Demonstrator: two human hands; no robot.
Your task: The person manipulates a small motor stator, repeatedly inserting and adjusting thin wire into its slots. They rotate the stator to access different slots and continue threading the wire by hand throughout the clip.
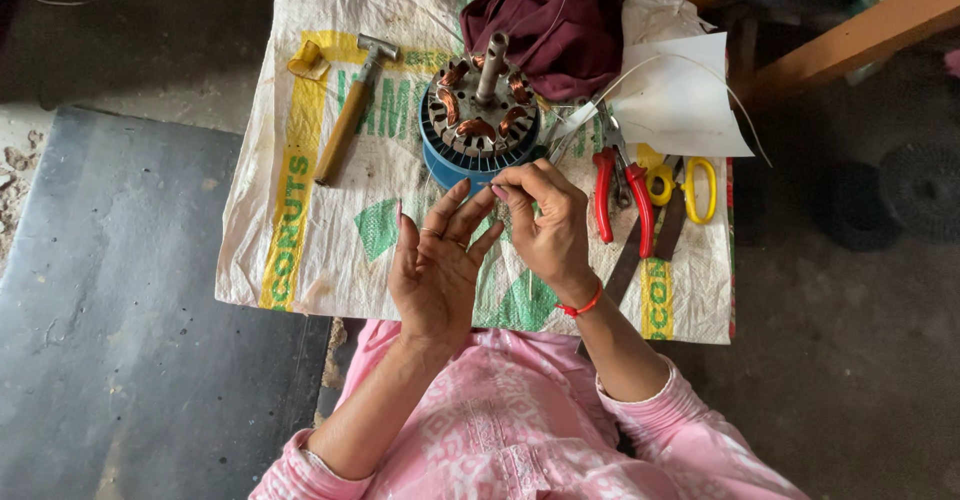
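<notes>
A motor stator (478, 120) with copper coils, a blue base and an upright metal shaft stands on a white woven sack (330, 250). My left hand (436, 260) is held palm-up just in front of it, fingers spread, with rings on it. My right hand (548, 222), a red thread at the wrist, pinches something thin, seemingly a fine wire, at its fingertips near the stator's front edge. The wire is too fine to trace.
A wooden-handled hammer (347, 110) lies left of the stator. Red-handled pliers (622, 192), yellow-handled scissors (690, 185), a white paper sheet (680, 100) and a maroon cloth (560, 25) lie to the right and behind. Wooden beams (850, 35) stand far right.
</notes>
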